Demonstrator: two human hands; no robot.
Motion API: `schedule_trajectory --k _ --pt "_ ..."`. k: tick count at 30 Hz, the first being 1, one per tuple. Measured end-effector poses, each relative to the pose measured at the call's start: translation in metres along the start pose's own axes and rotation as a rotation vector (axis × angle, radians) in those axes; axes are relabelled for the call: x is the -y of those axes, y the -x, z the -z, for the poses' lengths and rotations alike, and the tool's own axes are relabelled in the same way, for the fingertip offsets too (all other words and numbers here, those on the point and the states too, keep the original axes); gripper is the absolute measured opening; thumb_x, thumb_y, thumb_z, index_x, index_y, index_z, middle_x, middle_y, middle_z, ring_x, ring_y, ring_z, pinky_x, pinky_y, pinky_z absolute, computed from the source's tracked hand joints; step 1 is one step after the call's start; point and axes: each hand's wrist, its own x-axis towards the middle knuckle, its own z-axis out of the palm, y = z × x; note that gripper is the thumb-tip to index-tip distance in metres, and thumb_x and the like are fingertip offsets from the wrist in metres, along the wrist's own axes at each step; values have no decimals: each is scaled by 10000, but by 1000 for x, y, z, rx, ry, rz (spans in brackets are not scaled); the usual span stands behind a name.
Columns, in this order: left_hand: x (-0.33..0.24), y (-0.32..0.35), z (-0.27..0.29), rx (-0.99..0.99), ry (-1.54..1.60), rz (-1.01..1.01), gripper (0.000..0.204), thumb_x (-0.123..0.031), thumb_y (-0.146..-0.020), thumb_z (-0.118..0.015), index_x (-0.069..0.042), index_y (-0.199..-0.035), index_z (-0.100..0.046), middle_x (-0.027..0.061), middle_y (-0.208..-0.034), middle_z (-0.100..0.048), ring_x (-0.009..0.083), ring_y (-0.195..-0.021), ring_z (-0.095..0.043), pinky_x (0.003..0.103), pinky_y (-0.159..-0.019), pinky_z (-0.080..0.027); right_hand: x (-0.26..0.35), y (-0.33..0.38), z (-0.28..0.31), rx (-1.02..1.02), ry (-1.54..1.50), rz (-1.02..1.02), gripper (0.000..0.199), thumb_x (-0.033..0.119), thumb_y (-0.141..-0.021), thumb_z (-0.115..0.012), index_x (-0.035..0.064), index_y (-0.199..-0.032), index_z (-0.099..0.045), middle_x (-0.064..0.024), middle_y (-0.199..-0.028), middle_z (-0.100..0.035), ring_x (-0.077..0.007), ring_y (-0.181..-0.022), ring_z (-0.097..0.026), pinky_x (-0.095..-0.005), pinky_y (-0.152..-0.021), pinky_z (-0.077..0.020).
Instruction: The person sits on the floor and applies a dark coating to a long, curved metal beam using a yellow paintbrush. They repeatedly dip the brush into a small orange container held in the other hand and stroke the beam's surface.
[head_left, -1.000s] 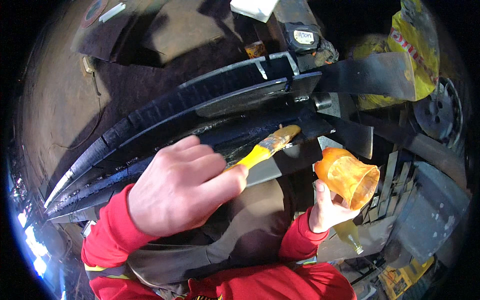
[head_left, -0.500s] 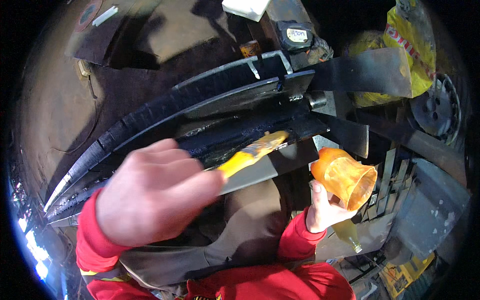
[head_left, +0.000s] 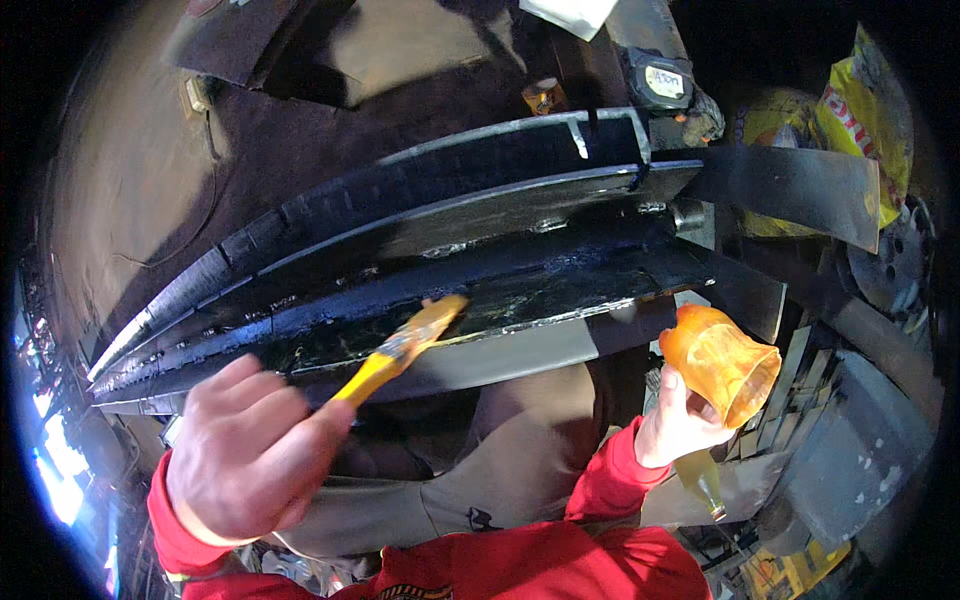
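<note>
My left hand (head_left: 245, 445) is closed round the yellow handle of a paintbrush (head_left: 385, 360). Its stained bristles point up and right, over the near edge of a long black metal piece (head_left: 470, 275) with ribs or flanges and a wet-looking shine. Whether the bristles touch the metal, I cannot tell. On the right, my right hand (head_left: 685, 420) grips an orange, translucent cup-like container (head_left: 715, 365), apparently the cut-off part of a plastic bottle. The container is tilted, its wide mouth facing lower right. Its contents are hard to make out.
Flat metal bars (head_left: 800, 190) stick out at the right, near a yellow plastic bag (head_left: 865, 130). A clear bottle (head_left: 700, 480) lies below my right hand. Beyond the black piece are a tape measure (head_left: 655, 80) and a small orange can (head_left: 545, 95). A grey metal plate (head_left: 860, 440) leans at right.
My left hand has moved left and down with the paintbrush, drawing the bristles leftward along the black metal. The right hand still holds the orange container. The whole view has shifted somewhat.
</note>
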Motion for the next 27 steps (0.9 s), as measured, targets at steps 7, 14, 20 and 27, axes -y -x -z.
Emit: schedule_trajectory --k 7,14,20,27 --pt "37 -57 -30 -57 213 -229 180 -7 -775 -726 -40 -915 -619 21 -590 -393 244 -488 -424 395 -517 -307 6 -2 0 12 -7 -4 1034 172 -637 -956 -68 -1451 -365 -226 -1439 -470 -360 -1276 -526 -483 -1010 -521" --pt "20 -29 -15 -27 194 -197 209 55 -745 -717 -47 -887 -603 -12 -563 -320 193 -442 -344 379 -477 -240 -15 0 6 50 42 179 1048 131 -640 -955 -38 -1465 -331 -263 -1465 -419 -402 -1336 -453 -512 -1053 -483" --pt "-3 -82 -35 -128 161 -327 271 -18 -708 -712 -20 -961 -617 -5 -625 -397 190 -512 -436 371 -495 -303 -2 0 3 69 14 43 1065 84 -599 -960 -55 -1441 -322 -292 -1457 -410 -413 -1335 -449 -529 -1059 -474" --pt "9 -90 -25 44 188 -238 192 30 -760 -705 -49 -915 -623 74 -669 -560 274 -567 -545 394 -554 -393 9 -1 -1 58 54 -44 912 202 -499 -1010 44 -1272 -552 -106 -1185 -590 -283 -1119 -564 -433 -927 -522"
